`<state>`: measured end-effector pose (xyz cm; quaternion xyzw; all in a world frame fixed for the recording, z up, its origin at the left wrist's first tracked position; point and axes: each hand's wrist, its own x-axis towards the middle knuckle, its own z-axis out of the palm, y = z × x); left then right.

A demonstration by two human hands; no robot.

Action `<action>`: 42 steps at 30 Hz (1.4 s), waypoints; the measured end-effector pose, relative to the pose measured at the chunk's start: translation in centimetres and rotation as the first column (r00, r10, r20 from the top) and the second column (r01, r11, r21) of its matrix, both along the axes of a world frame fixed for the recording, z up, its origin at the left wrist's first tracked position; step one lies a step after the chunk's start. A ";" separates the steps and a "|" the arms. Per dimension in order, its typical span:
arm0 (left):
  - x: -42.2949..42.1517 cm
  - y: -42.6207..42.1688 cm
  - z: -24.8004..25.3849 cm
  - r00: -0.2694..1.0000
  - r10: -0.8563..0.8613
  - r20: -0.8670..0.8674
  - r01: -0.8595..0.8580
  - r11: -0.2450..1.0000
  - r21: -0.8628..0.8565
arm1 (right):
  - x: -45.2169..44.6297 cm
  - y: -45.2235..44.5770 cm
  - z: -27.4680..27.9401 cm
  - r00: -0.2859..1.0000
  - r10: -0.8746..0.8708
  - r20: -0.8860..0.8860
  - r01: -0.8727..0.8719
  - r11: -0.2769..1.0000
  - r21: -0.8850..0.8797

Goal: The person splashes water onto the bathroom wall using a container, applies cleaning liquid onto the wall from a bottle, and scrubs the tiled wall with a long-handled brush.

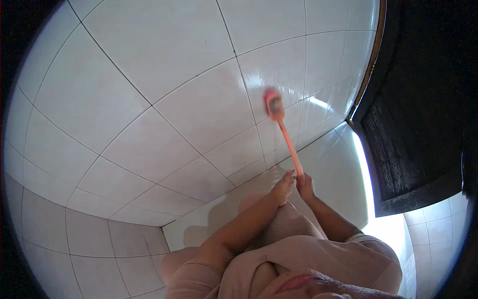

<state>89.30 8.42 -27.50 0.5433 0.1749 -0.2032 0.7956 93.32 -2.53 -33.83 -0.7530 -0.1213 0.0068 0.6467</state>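
Right hand [304, 186]: around the near end of the brush [290, 142]; brush running forward from it, head at the front wall [184, 99].
Left hand [284, 189]: just left of the right hand, near the handle.
Leg [294, 222]: behind both hands, towards the body.
Floor [336, 169]: below the hands, meeting the front wall ahead.
Door [418, 139]: right of the right hand, apart.
Side wall [92, 234]: well left of the left hand.

We look from one head-worn camera, forward and down, past the person's pinkish-beige cloth shirt [338, 256] close below, toward the glossy white tiled wall [184, 84], which stands farther away.
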 end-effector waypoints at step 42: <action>0.5 -0.4 0.2 0.994 -0.058 0.094 0.065 0.995 -0.076 | 10.0 -1.2 12.9 0.981 0.190 -0.045 -0.165 0.928 0.333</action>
